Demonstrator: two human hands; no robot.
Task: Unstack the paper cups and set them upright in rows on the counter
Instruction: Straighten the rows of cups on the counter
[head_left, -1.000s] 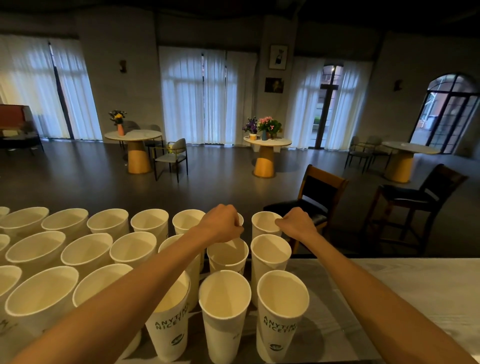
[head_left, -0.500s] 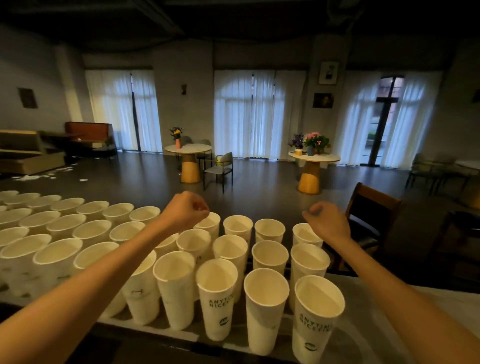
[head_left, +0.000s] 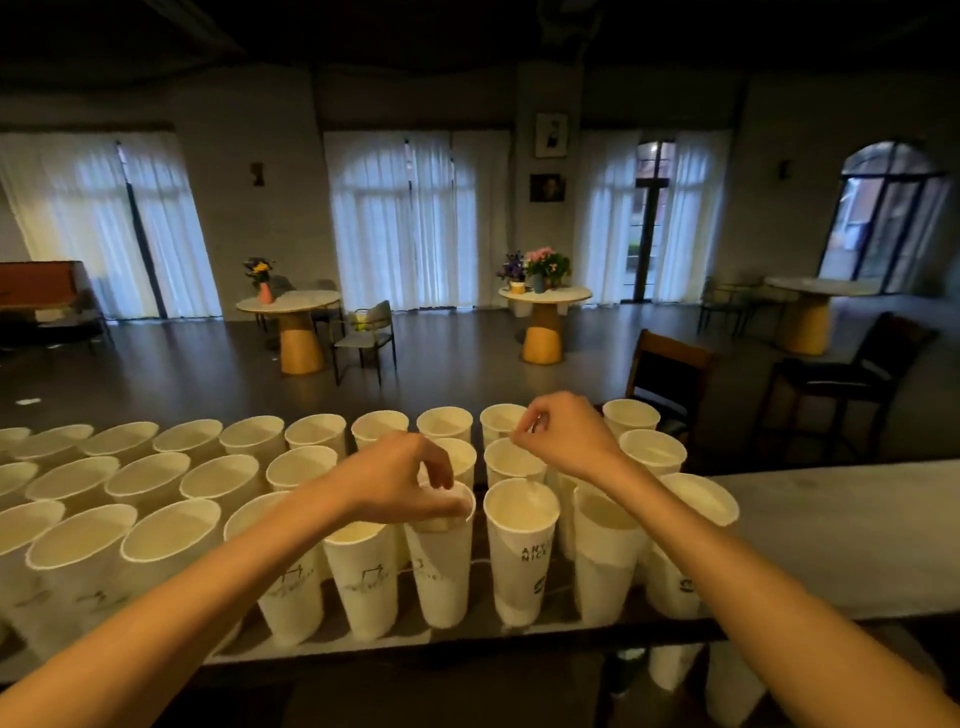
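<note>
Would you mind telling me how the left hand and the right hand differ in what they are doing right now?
The left hand is low in the near row, fingers curled over the rim of a white paper cup; the right hand is further back over the middle rows, fingertips pinched together. The left hand touches its cup; whether the right hand holds anything I cannot tell. Both are bare and reach over upright cups on the grey counter.

White paper cups (head_left: 522, 540) upright in 3 rows on pale surface (head_left: 841, 530), filling its left; wooden chair (head_left: 670, 374) behind.
</note>
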